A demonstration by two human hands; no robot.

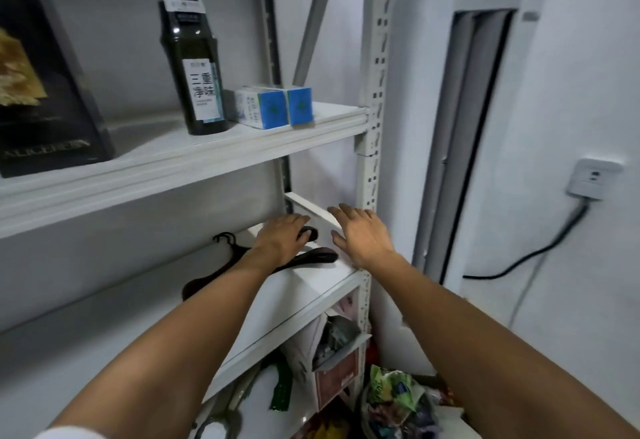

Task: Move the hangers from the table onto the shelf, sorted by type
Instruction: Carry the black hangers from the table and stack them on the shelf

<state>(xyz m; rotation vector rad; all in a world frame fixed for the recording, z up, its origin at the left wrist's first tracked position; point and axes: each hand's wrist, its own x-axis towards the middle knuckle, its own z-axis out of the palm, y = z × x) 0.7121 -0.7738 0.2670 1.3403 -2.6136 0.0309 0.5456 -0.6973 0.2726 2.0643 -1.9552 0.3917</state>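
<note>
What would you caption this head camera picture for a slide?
Left hand resting on black hangers on the middle shelf, right hand open beside them.

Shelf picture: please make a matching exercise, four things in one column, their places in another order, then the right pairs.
Things:
1. bottle
2. blue boxes
3. black hangers
4. outlet

Places:
A. middle shelf, under the left hand
B. wall on the right
C. upper shelf, right end
D. upper shelf, left of the blue boxes

Pairs: 1-D, 2-C, 3-A, 4-B
</note>
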